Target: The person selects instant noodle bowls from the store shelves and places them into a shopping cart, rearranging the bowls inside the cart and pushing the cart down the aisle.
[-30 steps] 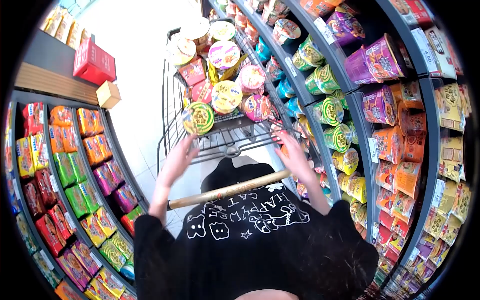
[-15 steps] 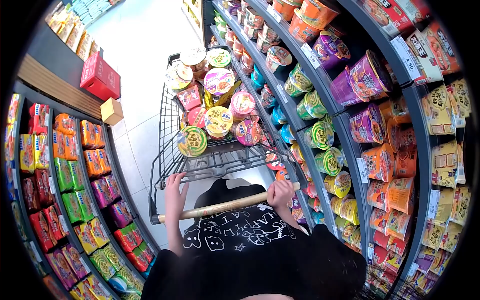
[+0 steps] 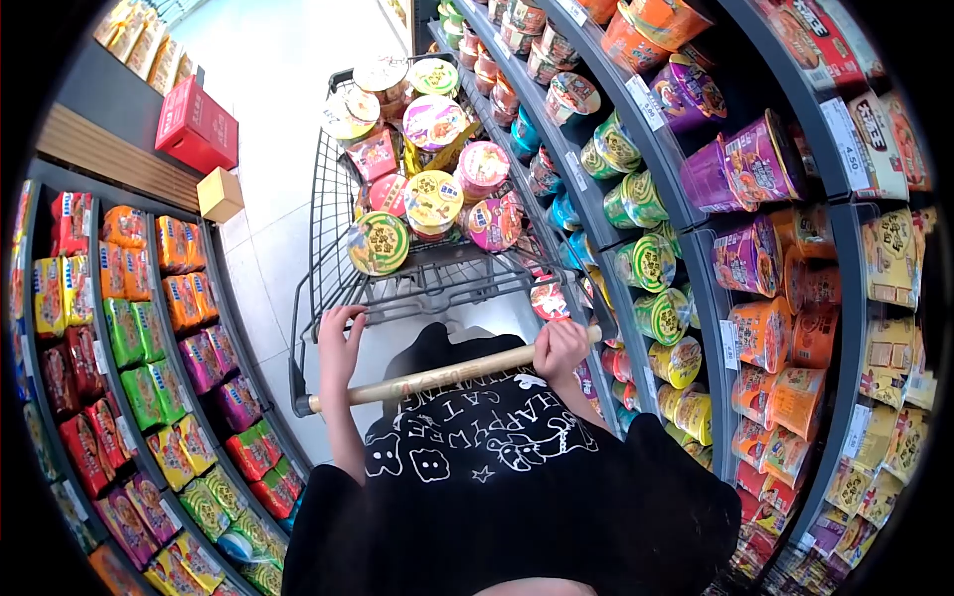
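My right hand (image 3: 561, 348) is wrapped round the right end of the pale wooden-looking handle (image 3: 447, 379) of a shopping cart (image 3: 316, 253). Over the handle's left part reaches my left hand (image 3: 340, 336), its fingers loosely bent and the thumb apart, close to the cart's rear wire frame; whether it touches the wire I cannot tell. Piled in the basket are several instant noodle tubs, among them a green-rimmed tub (image 3: 379, 243), a yellow tub (image 3: 434, 201), a pink-lidded tub (image 3: 483, 165) and a purple one (image 3: 431, 121). A red packet (image 3: 373, 156) lies among them.
Shelves of noodle tubs (image 3: 747, 159) with price tags (image 3: 844, 142) rise close on the right. Bagged noodle packs (image 3: 189, 243) fill the left shelves. A red box (image 3: 197, 124) and a cardboard box (image 3: 220, 195) sit past their end. Pale floor tiles (image 3: 273, 238) run ahead.
My left hand has lifted slightly forward and left, its fingers more bent. The right hand keeps its hold on the handle while the shelves shift a little in view.
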